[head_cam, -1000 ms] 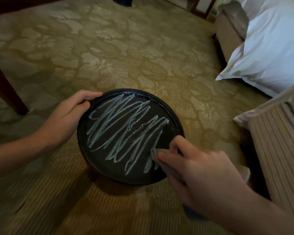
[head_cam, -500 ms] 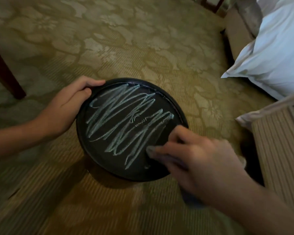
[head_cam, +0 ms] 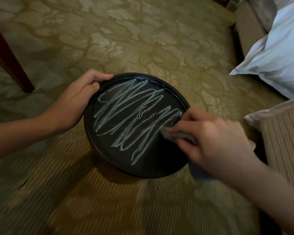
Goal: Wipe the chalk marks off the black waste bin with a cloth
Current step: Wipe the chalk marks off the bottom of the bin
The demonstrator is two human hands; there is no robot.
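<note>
One black waste bin [head_cam: 143, 160], standing on the patterned carpet [head_cam: 126, 39] with its round chalked face toward the camera; chalk marks [head_cam: 126, 116], a zigzag scrawl, cover most of that face, largely unwiped. Left hand [head_cam: 75, 102] curled over the rim at upper left, bracing; right hand [head_cam: 215, 138] clenched round a grey cloth [head_cam: 176, 134] pressed to the face's right edge. Advised handling: firm overlapping strokes across the scrawl, right to left, rim held steady, cloth refolded once chalky.
</note>
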